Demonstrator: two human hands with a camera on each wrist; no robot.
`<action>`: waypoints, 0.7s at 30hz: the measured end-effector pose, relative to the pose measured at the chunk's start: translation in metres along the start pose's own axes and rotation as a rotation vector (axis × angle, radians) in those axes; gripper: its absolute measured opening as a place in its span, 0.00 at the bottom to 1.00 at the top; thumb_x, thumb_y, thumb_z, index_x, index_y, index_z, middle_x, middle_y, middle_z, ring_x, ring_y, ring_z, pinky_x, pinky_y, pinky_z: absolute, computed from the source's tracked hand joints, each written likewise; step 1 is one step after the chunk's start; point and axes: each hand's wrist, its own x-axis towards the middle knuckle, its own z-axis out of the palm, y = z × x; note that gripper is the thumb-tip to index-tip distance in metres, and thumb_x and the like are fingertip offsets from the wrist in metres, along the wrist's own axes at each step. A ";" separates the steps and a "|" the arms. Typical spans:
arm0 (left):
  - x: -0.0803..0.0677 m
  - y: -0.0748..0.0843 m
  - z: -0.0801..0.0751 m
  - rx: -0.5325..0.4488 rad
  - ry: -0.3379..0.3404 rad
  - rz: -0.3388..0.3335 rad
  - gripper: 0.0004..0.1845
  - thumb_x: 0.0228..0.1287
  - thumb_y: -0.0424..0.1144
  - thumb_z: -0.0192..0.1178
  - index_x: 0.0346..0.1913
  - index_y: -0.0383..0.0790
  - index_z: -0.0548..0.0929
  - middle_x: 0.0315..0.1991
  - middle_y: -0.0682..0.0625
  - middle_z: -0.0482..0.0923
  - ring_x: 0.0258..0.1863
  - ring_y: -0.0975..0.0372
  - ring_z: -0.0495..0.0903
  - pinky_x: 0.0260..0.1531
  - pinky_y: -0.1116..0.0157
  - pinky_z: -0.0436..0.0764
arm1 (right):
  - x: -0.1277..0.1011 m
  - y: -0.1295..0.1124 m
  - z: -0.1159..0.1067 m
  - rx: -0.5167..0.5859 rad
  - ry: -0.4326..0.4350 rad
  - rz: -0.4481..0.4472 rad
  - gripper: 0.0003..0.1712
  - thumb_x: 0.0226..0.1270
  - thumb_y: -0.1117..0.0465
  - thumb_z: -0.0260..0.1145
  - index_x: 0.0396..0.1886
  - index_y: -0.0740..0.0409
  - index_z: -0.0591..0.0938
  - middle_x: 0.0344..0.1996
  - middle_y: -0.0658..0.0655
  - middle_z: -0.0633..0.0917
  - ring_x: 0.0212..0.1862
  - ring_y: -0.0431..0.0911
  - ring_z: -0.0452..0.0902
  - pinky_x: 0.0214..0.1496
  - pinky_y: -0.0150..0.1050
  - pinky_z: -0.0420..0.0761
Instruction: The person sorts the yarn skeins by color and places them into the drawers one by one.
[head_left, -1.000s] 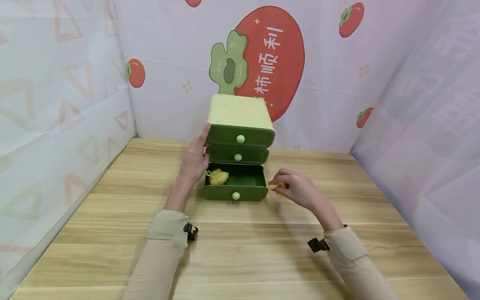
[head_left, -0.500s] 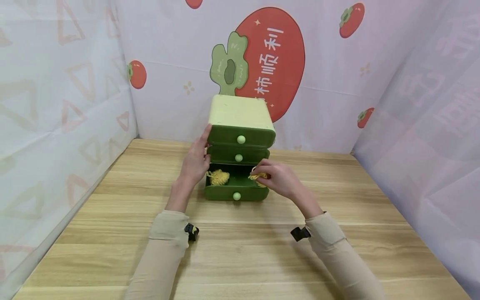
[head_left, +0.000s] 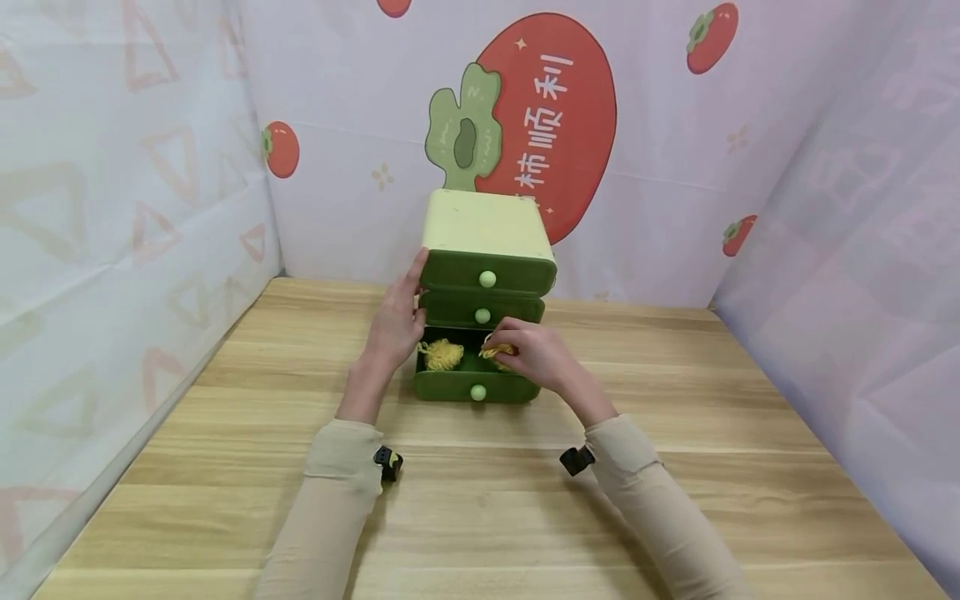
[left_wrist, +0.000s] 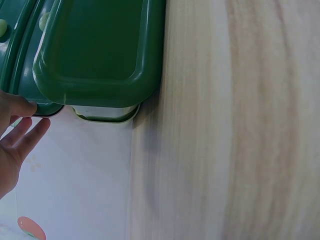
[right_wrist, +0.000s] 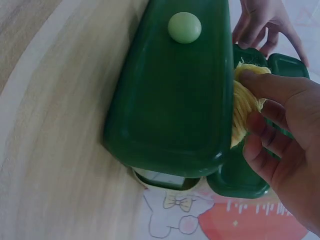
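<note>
A small cabinet (head_left: 487, 223) with a cream top and green drawers stands at the back of the table. Its bottom drawer (head_left: 450, 387) is pulled out, with a yellow yarn bundle (head_left: 442, 354) lying in the left part. My right hand (head_left: 542, 354) pinches a second yellow yarn bundle (right_wrist: 244, 102) between thumb and fingers, inside or just over that drawer's right part. At the cabinet's left side, my left hand (head_left: 393, 327) holds the edge; its thumb (left_wrist: 22, 106) lies against a drawer's front edge and the fingers on the side.
The wooden table (head_left: 480, 508) stretches in front of the cabinet and to both sides. A printed cloth backdrop (head_left: 337, 208) rises close behind, with cloth walls at left and right. The middle drawer (head_left: 450, 310) and top drawer (head_left: 450, 272) overhang the bottom drawer's rear part.
My right hand has carried its yarn bundle leftward from beside the cabinet to the open bottom drawer. The left hand has kept its place on the cabinet's side.
</note>
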 end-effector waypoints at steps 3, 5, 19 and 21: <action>0.000 0.000 0.001 0.011 0.005 0.006 0.58 0.59 0.16 0.57 0.80 0.65 0.41 0.51 0.37 0.76 0.51 0.46 0.77 0.39 0.54 0.82 | 0.002 0.002 0.007 0.007 -0.032 0.035 0.09 0.62 0.63 0.72 0.41 0.48 0.90 0.40 0.47 0.85 0.34 0.39 0.82 0.35 0.35 0.81; 0.000 0.000 0.001 0.016 0.003 0.008 0.57 0.59 0.17 0.57 0.80 0.65 0.41 0.51 0.37 0.76 0.51 0.46 0.77 0.38 0.54 0.83 | 0.003 0.004 0.012 -0.004 -0.057 0.060 0.09 0.63 0.62 0.72 0.42 0.48 0.90 0.40 0.47 0.85 0.35 0.40 0.82 0.35 0.36 0.81; -0.001 -0.002 0.001 0.029 0.010 0.011 0.56 0.59 0.17 0.56 0.80 0.62 0.42 0.52 0.38 0.76 0.52 0.48 0.76 0.39 0.54 0.81 | 0.002 -0.002 0.025 0.028 -0.036 0.099 0.08 0.67 0.61 0.68 0.43 0.49 0.89 0.42 0.49 0.84 0.35 0.44 0.81 0.35 0.37 0.79; 0.000 -0.002 0.000 0.027 0.009 0.011 0.55 0.60 0.17 0.56 0.80 0.62 0.42 0.52 0.38 0.76 0.52 0.48 0.77 0.40 0.53 0.81 | 0.004 -0.004 0.023 0.042 -0.011 0.090 0.07 0.67 0.60 0.68 0.43 0.51 0.89 0.41 0.50 0.84 0.36 0.44 0.81 0.36 0.37 0.79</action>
